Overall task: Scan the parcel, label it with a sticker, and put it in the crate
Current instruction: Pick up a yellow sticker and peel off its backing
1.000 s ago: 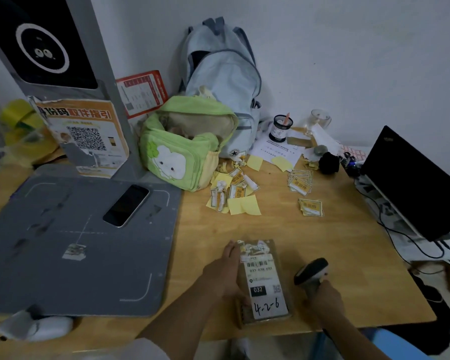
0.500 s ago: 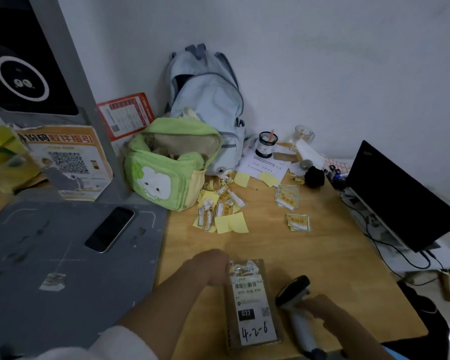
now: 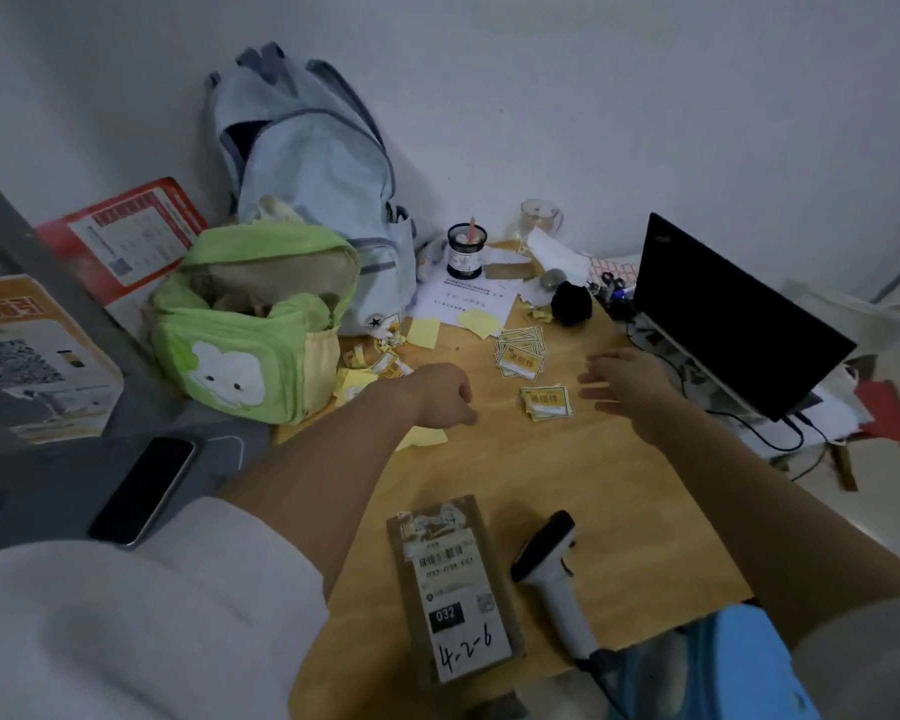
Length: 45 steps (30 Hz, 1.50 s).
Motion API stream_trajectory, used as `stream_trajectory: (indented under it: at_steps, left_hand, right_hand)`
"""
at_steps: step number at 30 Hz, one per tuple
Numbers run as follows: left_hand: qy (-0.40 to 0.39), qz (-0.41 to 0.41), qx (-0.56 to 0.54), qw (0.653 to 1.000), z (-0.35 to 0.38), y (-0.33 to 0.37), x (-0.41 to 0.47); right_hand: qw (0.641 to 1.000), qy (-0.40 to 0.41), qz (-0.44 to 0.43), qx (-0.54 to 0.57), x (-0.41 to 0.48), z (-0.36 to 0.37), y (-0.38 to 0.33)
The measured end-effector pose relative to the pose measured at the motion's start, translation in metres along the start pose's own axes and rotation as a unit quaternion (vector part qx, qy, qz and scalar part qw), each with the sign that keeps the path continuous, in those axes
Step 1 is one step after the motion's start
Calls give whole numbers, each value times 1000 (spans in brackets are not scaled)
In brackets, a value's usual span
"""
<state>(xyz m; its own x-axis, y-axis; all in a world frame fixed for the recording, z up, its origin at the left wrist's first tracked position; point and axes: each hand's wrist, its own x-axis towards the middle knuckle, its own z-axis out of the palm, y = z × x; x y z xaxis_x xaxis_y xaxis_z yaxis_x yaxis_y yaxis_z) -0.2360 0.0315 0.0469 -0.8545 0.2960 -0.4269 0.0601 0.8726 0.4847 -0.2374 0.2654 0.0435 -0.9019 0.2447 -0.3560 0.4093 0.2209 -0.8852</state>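
The brown parcel point(image 3: 455, 584) with a white barcode label marked 4-2-6 lies flat near the table's front edge. The white scanner point(image 3: 554, 574) lies on the table just right of it, touched by neither hand. My left hand point(image 3: 440, 394) is far forward over the yellow papers, fingers curled; whether it holds anything is hidden. My right hand point(image 3: 622, 379) hovers with fingers spread just right of a small pile of yellow stickers point(image 3: 546, 402). A second sticker pile point(image 3: 520, 353) lies beyond.
A green bag point(image 3: 250, 330) and a pale blue backpack point(image 3: 307, 163) stand at the back left. A phone point(image 3: 144, 488) lies on the grey scanning mat point(image 3: 48, 491). A black laptop point(image 3: 733, 314) stands at right, a dark cup point(image 3: 466, 252) behind. A blue object point(image 3: 723, 667) sits below the table edge.
Both hands left the parcel and the scanner and reached forward to the stickers. The scanner now lies on the table. The camera tilted down.
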Motion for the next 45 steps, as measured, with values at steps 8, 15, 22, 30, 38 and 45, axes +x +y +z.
stream_trajectory:
  at_steps: [8, 15, 22, 30, 38, 45]
  left_hand:
    - [-9, -36, -179, 983, 5, 37, 77]
    - [-7, -106, -282, 953, 15, 50, 148]
    - [-125, -197, -297, 926, 60, 47, 183]
    - [-99, -208, -333, 914, 89, 40, 214]
    - [-59, -208, -312, 925, 88, 40, 227]
    - [-44, -209, -338, 917, 83, 36, 221]
  right_hand:
    - [998, -34, 59, 1, 82, -12, 13]
    - [992, -61, 107, -4, 147, -13, 32]
    - [983, -65, 170, -40, 190, 4, 70]
    - [976, -70, 194, -72, 216, 17, 107]
    - [983, -18, 127, -132, 218, 27, 113]
    - [991, -38, 103, -78, 206, 21, 91]
